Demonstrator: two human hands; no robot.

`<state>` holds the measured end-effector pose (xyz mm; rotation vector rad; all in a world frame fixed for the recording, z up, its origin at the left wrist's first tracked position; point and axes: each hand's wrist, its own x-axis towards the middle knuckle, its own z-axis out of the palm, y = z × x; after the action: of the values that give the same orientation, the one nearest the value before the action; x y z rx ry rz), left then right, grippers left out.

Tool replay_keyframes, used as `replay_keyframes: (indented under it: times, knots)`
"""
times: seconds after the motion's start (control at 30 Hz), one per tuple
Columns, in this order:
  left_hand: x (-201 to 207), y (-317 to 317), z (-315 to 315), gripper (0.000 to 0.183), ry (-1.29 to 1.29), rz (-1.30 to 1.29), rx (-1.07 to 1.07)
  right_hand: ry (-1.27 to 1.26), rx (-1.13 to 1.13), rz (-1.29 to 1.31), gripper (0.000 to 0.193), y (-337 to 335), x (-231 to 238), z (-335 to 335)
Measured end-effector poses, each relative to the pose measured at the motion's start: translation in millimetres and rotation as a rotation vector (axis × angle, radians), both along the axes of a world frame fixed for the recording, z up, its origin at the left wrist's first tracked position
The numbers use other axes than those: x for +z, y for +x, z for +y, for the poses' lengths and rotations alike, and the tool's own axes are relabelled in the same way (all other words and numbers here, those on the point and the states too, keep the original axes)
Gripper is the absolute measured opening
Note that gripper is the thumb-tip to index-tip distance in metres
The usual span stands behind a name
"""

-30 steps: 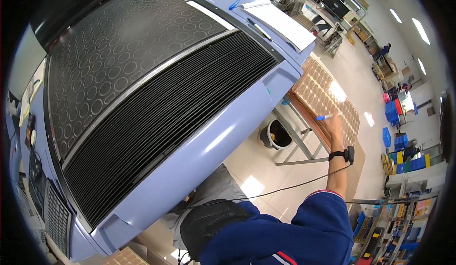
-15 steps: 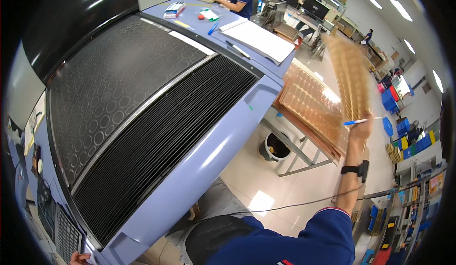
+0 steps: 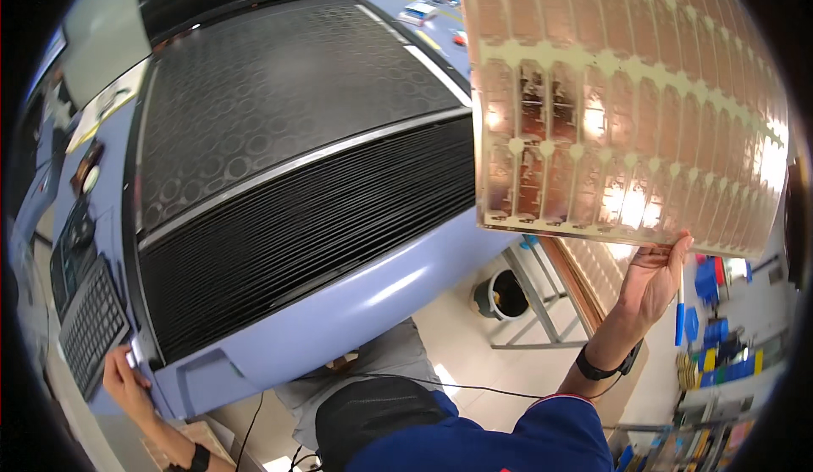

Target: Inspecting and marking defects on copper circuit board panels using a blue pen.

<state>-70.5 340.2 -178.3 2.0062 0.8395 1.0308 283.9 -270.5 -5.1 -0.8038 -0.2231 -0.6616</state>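
A copper-coloured circuit board panel (image 3: 627,74) stands raised at the upper right, its face with rows of repeated long shapes turned toward me. My right hand (image 3: 650,281) is closed on its lower edge, thumb on the near face. A blue pen (image 3: 680,321) also hangs from that hand, below the panel. At the lower left, my left hand (image 3: 127,387) rests with bent, separated fingers on the front left corner of the blue-grey machine (image 3: 339,290), beside a black keyboard (image 3: 95,328). The panel hides the machine's right end.
The machine has a black slatted strip (image 3: 322,218) in front of a dark bed with ring marks (image 3: 288,99). More copper panels (image 3: 597,264) lie on a metal-framed stand (image 3: 542,311) at the right. A bin (image 3: 501,296) sits on the floor. A thin cable (image 3: 474,390) crosses near my lap.
The panel in my right hand has swung from the stand toward the machine and now faces me. My view has turned left. My left hand has come further into view at the machine's corner.
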Motion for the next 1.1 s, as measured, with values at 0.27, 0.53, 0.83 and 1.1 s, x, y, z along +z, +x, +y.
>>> replay_keyframes:
  times: [0.27, 0.53, 0.83, 1.1]
  knots:
    - [13, 15, -28, 0.029, -0.056, -0.029, 0.11, -0.102, 0.141, 0.059, 0.017, 28, 12, 124]
    - [11, 10, -23, 0.031, 0.168, -0.011, 0.156, 0.06, 0.522, 0.171, 0.021, -10, -13, 239]
    - [47, 31, -58, 0.032, 0.121, 0.231, 0.224, 0.189, 0.578, 0.007, 0.021, -32, -58, 263]
    - [28, 15, -40, 0.026, 0.154, 0.109, 0.171, 0.046, 0.578, 0.061, 0.034, -4, -63, 206]
